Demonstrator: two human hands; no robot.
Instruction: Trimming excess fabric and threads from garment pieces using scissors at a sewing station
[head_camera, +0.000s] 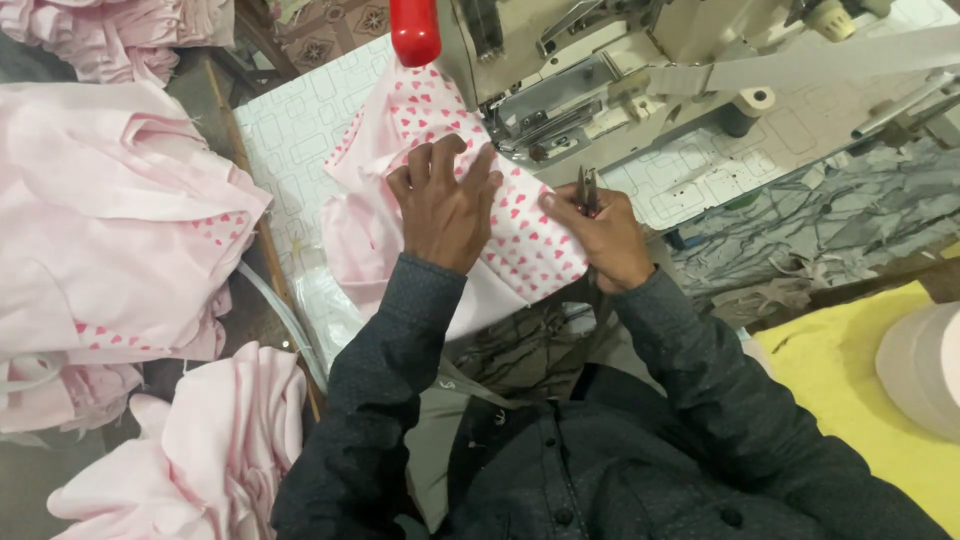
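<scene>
Dark sleeves (640, 440) nearest; left hand (447, 205) fingers spread flat on heart-print fabric (520, 245); right hand (600, 235) grips small snips (588, 188) beside it.

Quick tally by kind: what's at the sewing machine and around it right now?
Sewing machine: 1
Heart-print pink fabric piece under left hand: 1
Thread snips in right hand: 1
Pink garment piles: 2
Red knob: 1
Total: 6

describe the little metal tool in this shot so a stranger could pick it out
Start at the sewing machine, then drop to the heart-print pink fabric before it. The right hand holds small metal thread snips, the only dark, slim, pointed thing among the soft cloth.
</scene>
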